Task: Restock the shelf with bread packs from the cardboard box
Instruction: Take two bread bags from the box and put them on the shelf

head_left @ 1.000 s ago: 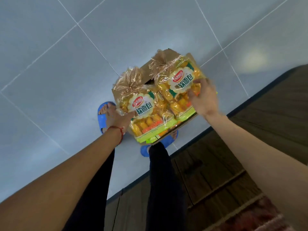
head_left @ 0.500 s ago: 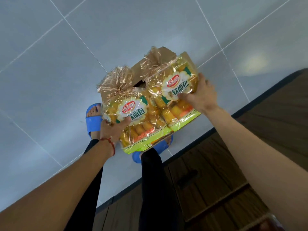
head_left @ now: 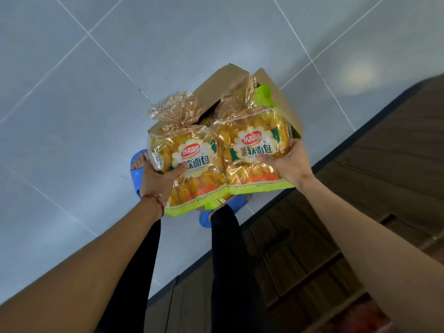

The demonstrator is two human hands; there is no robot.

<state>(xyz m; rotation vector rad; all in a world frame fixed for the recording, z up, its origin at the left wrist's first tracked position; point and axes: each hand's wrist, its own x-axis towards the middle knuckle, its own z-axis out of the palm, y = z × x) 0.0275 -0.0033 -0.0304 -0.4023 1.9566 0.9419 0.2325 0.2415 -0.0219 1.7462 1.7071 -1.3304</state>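
One bread pack point(head_left: 189, 164) was held in the left hand point(head_left: 157, 180) and a second bread pack point(head_left: 254, 150) in the right hand point(head_left: 292, 164), side by side and touching. The cardboard box point(head_left: 283, 104) was set on the floor point(head_left: 96, 116) below and beyond both hands. A cabinet point(head_left: 384, 164) was placed right of the right hand.

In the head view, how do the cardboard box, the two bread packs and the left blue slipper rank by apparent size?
1. cardboard box: widest outline, though mostly hidden behind the packs.
2. left bread pack and right bread pack: alike, not ranked; nearness to the camera enlarges both.
3. left blue slipper: smallest, partly hidden.
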